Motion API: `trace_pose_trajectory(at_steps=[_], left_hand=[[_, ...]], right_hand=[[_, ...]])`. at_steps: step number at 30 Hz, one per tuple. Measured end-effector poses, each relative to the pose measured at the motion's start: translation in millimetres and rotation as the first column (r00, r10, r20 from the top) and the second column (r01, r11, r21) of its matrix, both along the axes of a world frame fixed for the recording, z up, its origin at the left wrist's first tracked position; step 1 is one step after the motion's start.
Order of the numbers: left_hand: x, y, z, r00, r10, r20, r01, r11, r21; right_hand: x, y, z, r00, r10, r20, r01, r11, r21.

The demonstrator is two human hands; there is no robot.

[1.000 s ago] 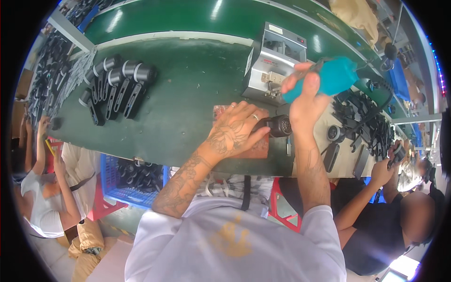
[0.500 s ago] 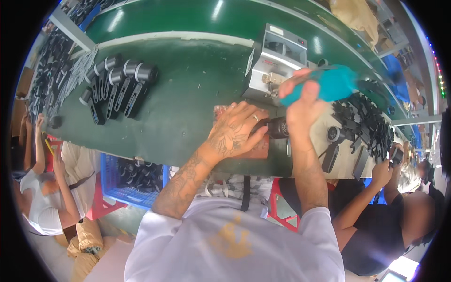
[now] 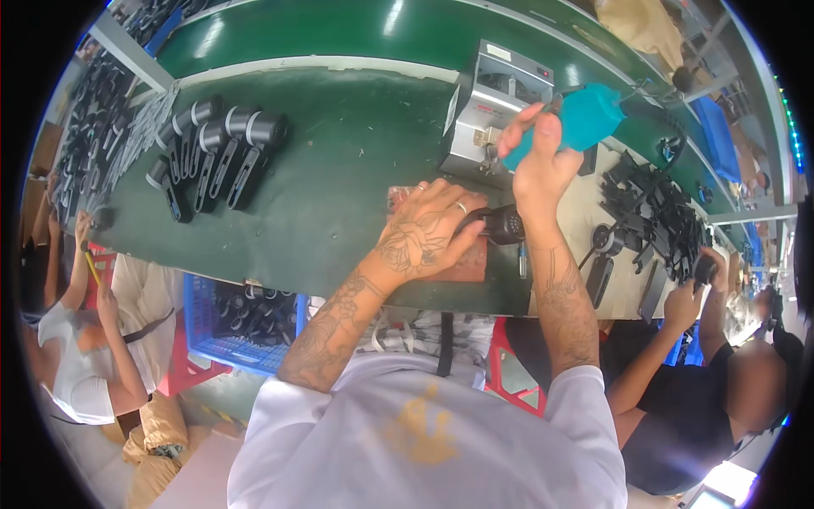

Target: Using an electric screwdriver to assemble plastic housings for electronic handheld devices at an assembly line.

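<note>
Head view: on a dark green workbench [image 3: 331, 153], a black handled device [image 3: 507, 226] with a round, grated head is held by the person's left hand [image 3: 424, 236], which is laid palm down over its handle, thumb against it and fingers stretched forward. Beneath that hand a reddish-brown pad [image 3: 462, 270] is partly covered; the device's head is left exposed past the thumb, beside the right wrist. A teal tool [image 3: 589, 119] is gripped in the raised right hand [image 3: 543, 165], tilted, its lower end seen in front of a grey box-shaped machine [image 3: 462, 148]; whether the machine is touched cannot be told. Below the right hand, a slim pen-like item [image 3: 523, 263] is seen near the pad. To the right, a heap of black parts [image 3: 653, 212] is spread over a pale board [image 3: 626, 293], and a black piece [image 3: 705, 270] is held by a co-worker [image 3: 670, 424] in dark clothing. At the bench's left, several similar black devices [image 3: 246, 129] with pale rings are grouped; below the near edge, more are contained in a blue basket [image 3: 229, 360].
</note>
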State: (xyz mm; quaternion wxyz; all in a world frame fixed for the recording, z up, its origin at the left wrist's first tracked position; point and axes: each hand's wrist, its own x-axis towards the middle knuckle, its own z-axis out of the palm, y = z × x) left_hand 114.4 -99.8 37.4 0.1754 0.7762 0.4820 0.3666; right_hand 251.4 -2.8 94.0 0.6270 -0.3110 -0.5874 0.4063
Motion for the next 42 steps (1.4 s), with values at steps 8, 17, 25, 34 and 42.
trace_pose_trajectory(at_steps=[8, 17, 25, 34, 42], left_hand=[[-2.4, 1.1, 1.9, 0.999, -0.047, 0.021, 0.049, 0.995, -0.085], [1.5, 1.0, 0.6, 1.0, -0.006, 0.009, 0.006, 1.0, -0.006], [1.1, 1.3, 7.2, 0.997, -0.051, -0.062, 0.045, 0.995, -0.084], [-3.4, -2.1, 5.8, 0.988, -0.031, -0.153, 0.039, 0.998, 0.052], [-41.1, -49.3, 11.7, 0.971, 0.085, -0.224, -0.048, 0.985, 0.166]], right_hand=[[29.0, -56.0, 6.8, 0.988, 0.072, -0.136, -0.091, 0.986, -0.143], [31.9, -65.3, -5.3, 0.995, 0.078, -0.063, -0.087, 0.984, -0.154], [31.7, -65.3, -17.6, 0.996, 0.074, -0.043, -0.078, 0.989, -0.122], [25.3, -72.1, -21.0, 0.997, 0.04, -0.07, -0.052, 0.983, -0.176], [55.4, -136.7, 4.8, 0.949, 0.027, -0.313, -0.054, 0.996, -0.077]])
